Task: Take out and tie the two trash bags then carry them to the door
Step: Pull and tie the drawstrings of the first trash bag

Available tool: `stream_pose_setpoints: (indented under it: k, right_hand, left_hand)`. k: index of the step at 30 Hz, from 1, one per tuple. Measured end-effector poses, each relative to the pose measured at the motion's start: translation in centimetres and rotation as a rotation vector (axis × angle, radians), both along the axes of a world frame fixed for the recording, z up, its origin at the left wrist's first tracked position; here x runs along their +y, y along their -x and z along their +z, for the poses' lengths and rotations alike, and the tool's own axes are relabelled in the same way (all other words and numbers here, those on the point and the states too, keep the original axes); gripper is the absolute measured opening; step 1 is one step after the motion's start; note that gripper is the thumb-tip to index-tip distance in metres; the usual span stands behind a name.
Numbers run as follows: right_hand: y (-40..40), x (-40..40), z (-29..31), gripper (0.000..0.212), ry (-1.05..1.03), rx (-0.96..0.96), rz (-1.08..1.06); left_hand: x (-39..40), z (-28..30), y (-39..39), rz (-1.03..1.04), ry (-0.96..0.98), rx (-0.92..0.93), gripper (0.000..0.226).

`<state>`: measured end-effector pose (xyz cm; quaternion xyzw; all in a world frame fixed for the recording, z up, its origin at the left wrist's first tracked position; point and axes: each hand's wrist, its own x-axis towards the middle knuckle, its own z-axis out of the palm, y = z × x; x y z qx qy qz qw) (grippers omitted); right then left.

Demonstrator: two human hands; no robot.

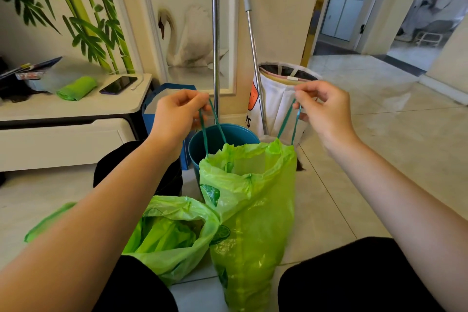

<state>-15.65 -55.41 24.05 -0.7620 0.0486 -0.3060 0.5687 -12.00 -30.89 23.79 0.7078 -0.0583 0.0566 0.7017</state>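
Note:
A tall green trash bag stands on the floor between my knees, its mouth still wide. Two dark green drawstring loops rise from its rim. My left hand pinches the left drawstring loop, and my right hand pinches the right drawstring loop, both pulled upward and apart. A second green trash bag lies slumped and untied on the floor to the left, its mouth gaping. A teal bin stands just behind the held bag.
Two mop poles lean on the wall behind the bin. A white laundry basket and a blue paper bag flank it. A low white cabinet with a phone and green roll is at left. A doorway opens at back right.

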Motion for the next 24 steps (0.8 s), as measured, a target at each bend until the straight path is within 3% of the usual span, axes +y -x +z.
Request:
stream_pose_setpoints:
  k: [5,10,24]
  right_hand:
    - [-0.3,0.5,-0.8,0.018,0.139,0.099,0.059]
    - [-0.2,0.9,-0.3,0.013,0.172,0.019,0.022]
    - [0.5,3.3,-1.0,0.010,-0.010,0.220,0.295]
  left_hand:
    - [-0.2,-0.9,0.2,-0.030,-0.104,0.067,0.012]
    - [-0.2,-0.5,0.2,0.006,-0.094,0.003,0.011]
    - [-1.6,-1.8,0.8,-0.173,-0.169,0.086,0.014]
